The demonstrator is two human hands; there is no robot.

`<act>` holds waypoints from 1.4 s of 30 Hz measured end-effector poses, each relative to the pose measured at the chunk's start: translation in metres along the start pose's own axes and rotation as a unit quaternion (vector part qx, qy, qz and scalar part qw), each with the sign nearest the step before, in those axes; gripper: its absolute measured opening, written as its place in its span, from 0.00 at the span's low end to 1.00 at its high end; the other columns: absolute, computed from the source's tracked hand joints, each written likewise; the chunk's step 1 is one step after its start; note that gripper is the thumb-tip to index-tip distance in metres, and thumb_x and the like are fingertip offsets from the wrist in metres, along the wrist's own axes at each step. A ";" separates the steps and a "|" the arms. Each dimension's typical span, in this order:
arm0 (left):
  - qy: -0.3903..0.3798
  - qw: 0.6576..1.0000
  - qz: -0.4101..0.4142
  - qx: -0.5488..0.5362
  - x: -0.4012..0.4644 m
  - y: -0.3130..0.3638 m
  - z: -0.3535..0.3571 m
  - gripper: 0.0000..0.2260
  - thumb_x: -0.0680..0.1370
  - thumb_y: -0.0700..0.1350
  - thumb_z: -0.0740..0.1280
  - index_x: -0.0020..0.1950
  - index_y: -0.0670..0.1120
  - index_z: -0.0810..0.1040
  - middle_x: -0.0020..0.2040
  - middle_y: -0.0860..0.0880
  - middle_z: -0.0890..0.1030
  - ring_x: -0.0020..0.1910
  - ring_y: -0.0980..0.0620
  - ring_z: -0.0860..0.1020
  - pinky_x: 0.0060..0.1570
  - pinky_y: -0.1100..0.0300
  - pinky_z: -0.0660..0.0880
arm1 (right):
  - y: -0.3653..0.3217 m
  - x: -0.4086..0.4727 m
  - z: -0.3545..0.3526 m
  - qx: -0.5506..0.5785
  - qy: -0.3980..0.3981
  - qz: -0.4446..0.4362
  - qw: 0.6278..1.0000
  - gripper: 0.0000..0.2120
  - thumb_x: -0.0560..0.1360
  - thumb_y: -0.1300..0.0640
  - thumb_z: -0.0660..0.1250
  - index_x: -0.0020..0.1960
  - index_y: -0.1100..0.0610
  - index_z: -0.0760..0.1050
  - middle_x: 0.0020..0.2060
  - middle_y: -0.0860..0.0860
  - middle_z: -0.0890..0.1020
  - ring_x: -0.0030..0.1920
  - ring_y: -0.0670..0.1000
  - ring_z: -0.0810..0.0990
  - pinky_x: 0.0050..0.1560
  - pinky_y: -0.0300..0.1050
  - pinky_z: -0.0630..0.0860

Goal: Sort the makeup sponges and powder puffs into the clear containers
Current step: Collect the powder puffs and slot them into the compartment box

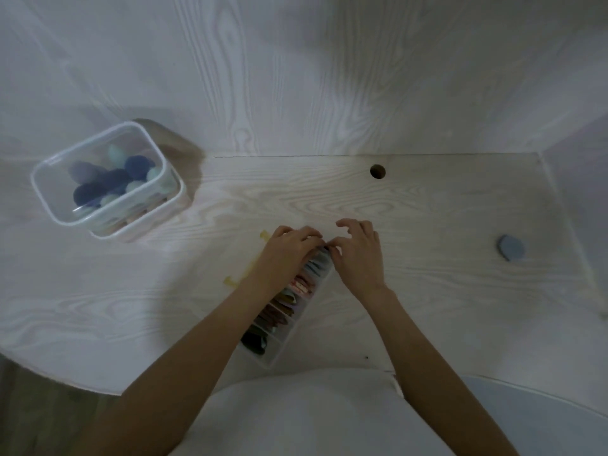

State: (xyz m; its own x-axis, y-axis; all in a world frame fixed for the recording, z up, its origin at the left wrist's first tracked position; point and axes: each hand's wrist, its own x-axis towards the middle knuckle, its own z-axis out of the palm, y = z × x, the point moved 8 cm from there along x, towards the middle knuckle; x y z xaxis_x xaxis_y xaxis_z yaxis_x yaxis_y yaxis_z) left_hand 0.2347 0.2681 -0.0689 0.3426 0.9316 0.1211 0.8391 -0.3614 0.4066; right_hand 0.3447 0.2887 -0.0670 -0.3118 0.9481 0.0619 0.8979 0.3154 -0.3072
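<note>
Pale, white-washed wood grain covers the table [329,199] and the back panel alike. No brand, label or writing can be read anywhere.

Far left: a clear rectangular tub [108,179], open at the top, standing upright, long axis running from near-left to far-right. Inside lie rounded makeup sponges [108,182] in navy, mint and dull lilac; flatter pink and tan pieces show through the lower wall, but what they are cannot be told.

Left of centre: yellowish strips [245,273] lie flat on the table, partly hidden by the left forearm.

Centre: a long, narrow clear divided container [289,324] lies on the table just in front of the person, long axis running from near-left to far-right. Its compartments are packed with flat powder puffs [301,286] standing on edge, dark green at the near end, then brown, pink and pale blue towards the far end.

The left hand [286,255] lies palm down over the far end of this container, fingers curled; whether they pinch anything cannot be told. The right hand [357,255] meets it at the same far corner, thumb and forefinger closed together against the rim or a puff there, the other fingers raised and loosely spread. Both forearms are bare and converge from the lower edge.

Further back, right of centre: a round hole [377,171] in the tabletop.

Far right: one grey-blue oval puff [510,247] lies alone on the table, well apart from both containers.
</note>
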 end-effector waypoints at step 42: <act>-0.009 0.997 -0.057 0.048 0.075 0.174 0.085 0.16 0.74 0.47 0.56 0.51 0.46 0.82 0.46 0.46 0.83 0.40 0.44 0.81 0.45 0.54 0.74 | 0.180 -0.052 -0.088 0.202 0.089 -0.001 0.975 0.05 0.71 0.60 0.70 0.47 0.58 0.79 0.42 0.56 0.77 0.39 0.55 0.77 0.33 0.40 0.68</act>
State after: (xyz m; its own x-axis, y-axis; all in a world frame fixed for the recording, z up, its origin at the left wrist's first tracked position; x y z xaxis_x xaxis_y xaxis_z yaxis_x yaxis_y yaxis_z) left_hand 0.4424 0.2715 -0.0654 0.2490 0.9665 0.0618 0.9093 -0.2553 0.3287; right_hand 0.5504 0.2997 -0.0420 -0.2227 0.9506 0.2163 0.6906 0.3104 -0.6532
